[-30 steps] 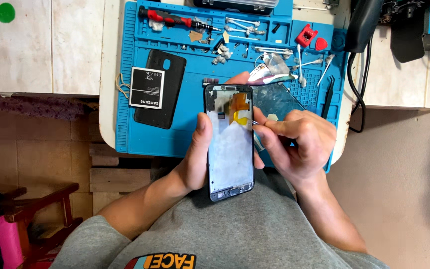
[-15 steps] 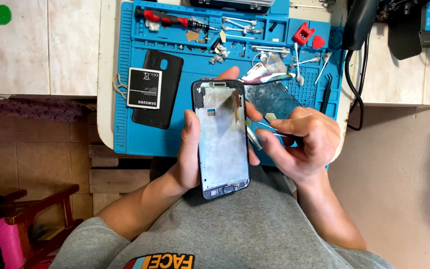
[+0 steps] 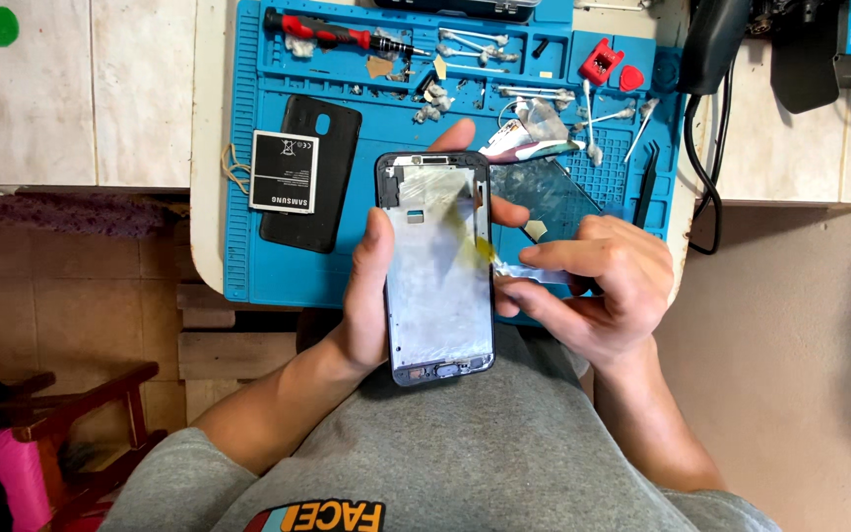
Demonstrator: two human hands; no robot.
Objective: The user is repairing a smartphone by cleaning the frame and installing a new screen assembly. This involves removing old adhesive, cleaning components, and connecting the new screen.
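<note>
Head view: hands (image 3: 583, 286) gripping phone frame (image 3: 440, 276) edges, seemingly.

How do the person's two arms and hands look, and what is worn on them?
Both forearms are bare, with no sleeves reaching them. The left hand and the right hand have no gloves, and no rings, watch or bracelet show on them. The nails look short. A grey shirt with an orange and dark print near the bottom edge covers the body.

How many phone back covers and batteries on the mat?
2: one black back cover at the blue mat's left side, and one battery lying on it. Others may be hidden behind the hands.
</note>
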